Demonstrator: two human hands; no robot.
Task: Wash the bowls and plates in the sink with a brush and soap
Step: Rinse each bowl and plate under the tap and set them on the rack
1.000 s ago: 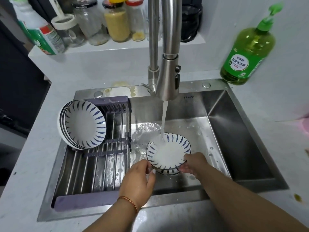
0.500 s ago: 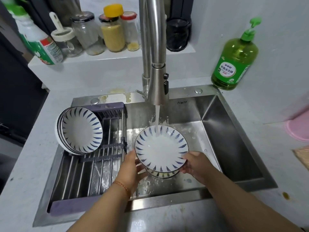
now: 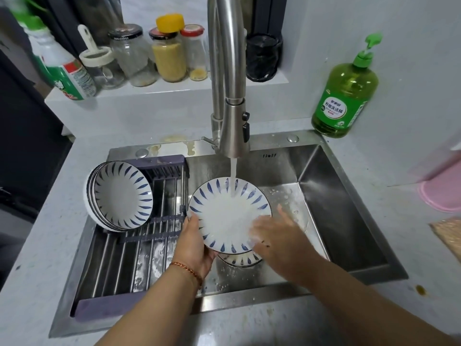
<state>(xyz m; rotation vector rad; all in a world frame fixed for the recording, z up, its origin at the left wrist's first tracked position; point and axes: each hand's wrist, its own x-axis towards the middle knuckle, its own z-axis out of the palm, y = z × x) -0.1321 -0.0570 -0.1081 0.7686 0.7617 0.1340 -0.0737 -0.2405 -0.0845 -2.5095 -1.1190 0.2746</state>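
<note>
A white plate with blue leaf marks (image 3: 224, 211) is held under the running tap (image 3: 230, 101), water striking its far side. My left hand (image 3: 193, 243) grips its lower left rim from beneath. My right hand (image 3: 277, 238) lies flat on the plate's right side, fingers spread. A second patterned dish (image 3: 240, 259) sits below it on the sink floor, mostly hidden. Several washed bowls (image 3: 119, 196) lean on edge in the drying rack (image 3: 139, 245). Green dish soap bottle (image 3: 345, 93) stands on the counter at back right. No brush shows.
The steel sink (image 3: 349, 221) has a wet floor and an open right half. Jars and a spray bottle (image 3: 62, 68) line the shelf behind the tap. A pink lid (image 3: 441, 196) and a woven mat (image 3: 449, 236) lie on the right counter.
The plate has been lifted closer and higher under the stream. My right hand has left the rim and now spreads flat over the plate's right face.
</note>
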